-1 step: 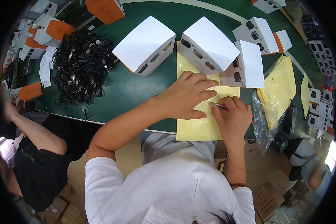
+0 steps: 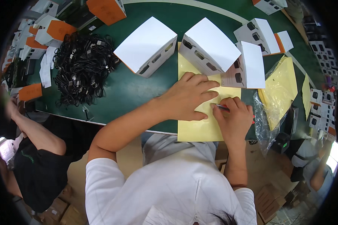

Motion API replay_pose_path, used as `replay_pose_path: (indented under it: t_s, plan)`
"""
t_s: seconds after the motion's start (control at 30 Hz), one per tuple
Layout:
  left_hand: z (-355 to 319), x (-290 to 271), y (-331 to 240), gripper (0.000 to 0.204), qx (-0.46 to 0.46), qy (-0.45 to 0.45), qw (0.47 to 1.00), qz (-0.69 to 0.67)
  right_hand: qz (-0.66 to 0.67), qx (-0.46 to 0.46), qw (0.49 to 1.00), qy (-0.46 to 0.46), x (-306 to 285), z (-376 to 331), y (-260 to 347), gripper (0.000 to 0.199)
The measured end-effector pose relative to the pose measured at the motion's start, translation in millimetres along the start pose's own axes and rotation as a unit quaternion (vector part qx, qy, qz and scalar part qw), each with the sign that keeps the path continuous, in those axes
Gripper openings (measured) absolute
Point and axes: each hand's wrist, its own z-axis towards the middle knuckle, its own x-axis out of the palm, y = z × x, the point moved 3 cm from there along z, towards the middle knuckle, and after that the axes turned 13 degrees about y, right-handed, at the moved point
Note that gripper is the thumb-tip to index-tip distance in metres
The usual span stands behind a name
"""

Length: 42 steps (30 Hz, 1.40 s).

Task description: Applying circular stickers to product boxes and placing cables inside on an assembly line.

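A yellow sheet (image 2: 199, 131) lies on the green table, overhanging its near edge. My left hand (image 2: 189, 95) rests flat on the sheet, fingers spread, holding nothing. To its right, my right hand (image 2: 234, 116) is closed in a pinch around a slim dark pen (image 2: 224, 107). The pen's tip points left at the sheet, close to my left fingertips; most of its shaft is hidden by my hand. White boxes with product pictures, a tall middle one (image 2: 210, 43) and a smaller right one (image 2: 248, 65), stand just beyond my hands, over the sheet's far part.
A heap of black cables (image 2: 84, 69) lies at left, beside another white box (image 2: 146, 45). Yellow sheets in a clear plastic bag (image 2: 278, 97) lie at right. More boxes (image 2: 257, 35) stand farther back. A co-worker's arm (image 2: 39, 129) is at the left edge.
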Motion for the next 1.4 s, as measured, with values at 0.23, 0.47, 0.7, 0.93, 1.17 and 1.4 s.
replay_pose_path:
  t_s: [0.23,0.47,0.7,0.93,1.17,1.4]
  plan:
    - [-2.7,0.1,-3.2,0.064,-0.021,0.018,0.999,0.022,0.089,-0.003,0.996,-0.023,-12.0,-8.2,3.6,0.025]
    - [-63.2,-67.6,-8.6,0.060,-0.092,-0.192,0.971,0.110,0.278,0.014,0.958,-0.073,-32.3,-27.4,-8.5,0.024]
    - [-107.8,-101.6,20.3,0.039,-0.154,-0.327,0.926,0.110,0.352,-0.056,0.933,-0.053,-44.1,-13.7,32.3,0.023]
    - [-125.5,-82.2,8.3,0.033,-0.031,-0.298,0.954,0.021,0.349,-0.119,0.926,-0.084,-54.3,2.9,72.1,0.022]
    - [-127.2,-82.5,3.6,0.028,-0.047,-0.325,0.944,0.016,0.253,-0.167,0.946,-0.116,-49.6,25.5,100.7,0.025]
    - [-117.2,-81.5,-6.4,0.029,-0.056,-0.389,0.920,0.015,0.168,-0.172,0.960,-0.140,-40.3,38.2,107.8,0.024]
